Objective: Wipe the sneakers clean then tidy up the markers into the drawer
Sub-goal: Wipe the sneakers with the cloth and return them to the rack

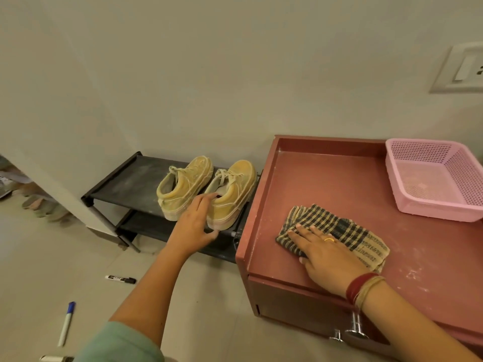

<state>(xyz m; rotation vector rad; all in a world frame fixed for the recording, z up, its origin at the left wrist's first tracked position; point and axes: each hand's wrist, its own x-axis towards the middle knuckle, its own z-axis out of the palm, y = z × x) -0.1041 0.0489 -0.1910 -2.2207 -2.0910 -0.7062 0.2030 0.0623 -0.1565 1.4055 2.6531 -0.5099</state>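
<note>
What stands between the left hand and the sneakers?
Nothing visible. The left hand touches the heel of the nearer sneaker on the rack; the right hand rests flat on the cloth on the cabinet.

Reaching forward with left hand (194, 223), arm (146, 288) nearly straight, fingers (206, 201) extended together, thumb (212, 234) spread low, while pressing right hand (326, 254) flat, palm down, fingers splayed.

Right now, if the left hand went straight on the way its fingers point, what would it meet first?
The heel of the sneaker nearest the red cabinet. The left hand is spread right at that heel; whether it touches yet is unclear.
</note>
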